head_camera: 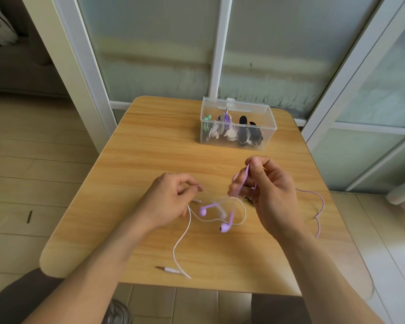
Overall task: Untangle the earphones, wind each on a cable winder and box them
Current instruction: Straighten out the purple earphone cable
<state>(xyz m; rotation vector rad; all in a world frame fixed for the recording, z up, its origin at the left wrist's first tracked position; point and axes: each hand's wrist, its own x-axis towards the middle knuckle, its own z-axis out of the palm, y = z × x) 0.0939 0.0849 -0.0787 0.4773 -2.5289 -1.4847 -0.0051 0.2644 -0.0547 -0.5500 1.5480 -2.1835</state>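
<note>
Left hand (171,197): pinches pale cable (181,239) | right hand (264,188): raised, grips purple earphones (225,228)

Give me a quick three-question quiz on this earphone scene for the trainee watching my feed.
1. True or false: the clear box at the table's far edge already holds wound earphones.
2. Which hand pinches the purple cable up off the table: A) left hand, B) right hand?
3. Fill in: the white cable's jack plug lies near the table's ____ edge.

Key: 1 true; 2 B; 3 near (the person's side).
</note>
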